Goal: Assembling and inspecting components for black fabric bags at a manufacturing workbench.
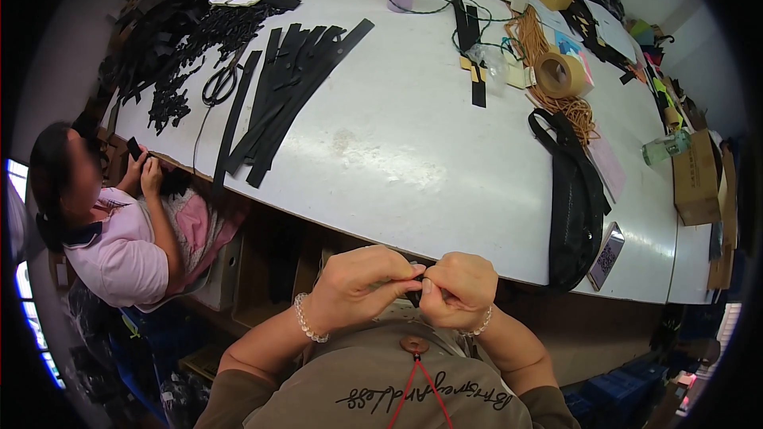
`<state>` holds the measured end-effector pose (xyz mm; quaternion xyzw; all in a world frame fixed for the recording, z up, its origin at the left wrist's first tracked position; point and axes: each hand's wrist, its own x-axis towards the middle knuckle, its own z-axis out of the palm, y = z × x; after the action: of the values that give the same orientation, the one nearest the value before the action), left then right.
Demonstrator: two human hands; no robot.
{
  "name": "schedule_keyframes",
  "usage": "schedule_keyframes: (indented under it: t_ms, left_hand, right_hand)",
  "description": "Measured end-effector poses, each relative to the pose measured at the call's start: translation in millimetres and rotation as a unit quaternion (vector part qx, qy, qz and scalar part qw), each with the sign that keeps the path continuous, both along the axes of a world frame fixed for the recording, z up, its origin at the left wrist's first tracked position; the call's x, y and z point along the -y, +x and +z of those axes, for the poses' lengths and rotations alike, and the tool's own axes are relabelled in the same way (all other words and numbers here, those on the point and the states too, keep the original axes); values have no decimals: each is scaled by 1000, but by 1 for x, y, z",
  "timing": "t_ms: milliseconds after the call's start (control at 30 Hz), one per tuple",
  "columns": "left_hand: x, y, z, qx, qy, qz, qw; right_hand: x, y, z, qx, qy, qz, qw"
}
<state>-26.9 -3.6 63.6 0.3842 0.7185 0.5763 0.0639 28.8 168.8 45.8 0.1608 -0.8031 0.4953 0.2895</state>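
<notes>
Just off the table's near edge, my left hand (362, 284) and my right hand (461, 290) meet in front of my body. Fingers and thumbs of both are pinched on a small black piece (414, 297). Most of it is covered by the fingers, so its kind does not show. A clear bead bracelet circles each wrist. On the white table (389, 159), to the far left of my hands, lies a fanned bundle of long black strips (306, 87).
Black-handled scissors (220, 86) lie left of the strips, near a heap of black pieces (211, 32). At right are a black bag (574, 206), a phone (607, 257), brown tape (559, 75) and tan cord (526, 36). A co-worker (119, 250) sits at left, holding a black piece.
</notes>
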Motion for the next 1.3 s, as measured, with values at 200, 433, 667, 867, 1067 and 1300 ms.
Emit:
schedule_keyframes:
  t_ms: [200, 433, 667, 867, 1067, 1300]
  left_hand:
    - [-2, 1, -6, 27, 76, 39, 996]
    - [-2, 0, -12, -15, 98, 72, 992]
    - [-4, 4, -15, 47, 97, 80, 991]
    - [-4, 0, -17, 22, 106, 48, 993]
    - [-3, -1, -19, 67, 109, 22, 992]
    - [-6, 3, -25, 177, 130, 34, 975]
  right_hand:
    - [-1, -11, -16, -106, -28, 59, 992]
    - [1, -7, -28, -101, -35, 40, 994]
    - [2, -2, -27, -58, -60, 31, 996]
    - [3, 0, -25, -29, -88, 27, 995]
    - [4, 5, -18, 37, -96, 5, 995]
    - [4, 4, -17, 79, -121, -7, 989]
